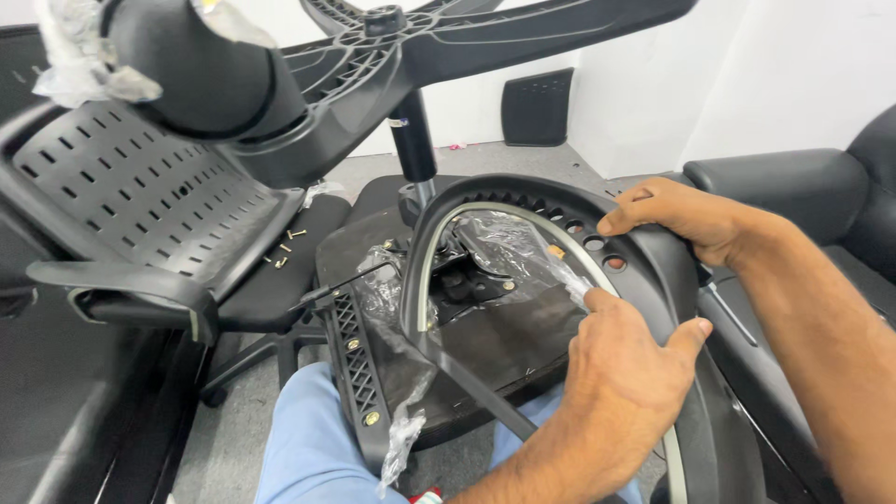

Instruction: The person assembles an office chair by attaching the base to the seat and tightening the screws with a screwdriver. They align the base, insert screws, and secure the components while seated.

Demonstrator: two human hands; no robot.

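While both hands work, the scene is so:
Left hand (623,378): fingers pinch clear plastic wrap (509,245) on the armrest (653,271).
Right hand (686,217): grips armrest's top.
Armrest: over upturned seat (504,336), on lap.
Floor (229,439): grey.
Walls (793,75): white.

A single view is given, taken from a camera worn on the person's head. It is aimed forward and steeply down, over the lap and the blue trouser legs (308,439). The scene is seen at close range: the left hand (625,373) and right hand (691,219) are within arm's reach, and the star-shaped chair base (439,42) looms just under the lens. The white wall (803,75) is glimpsed behind.
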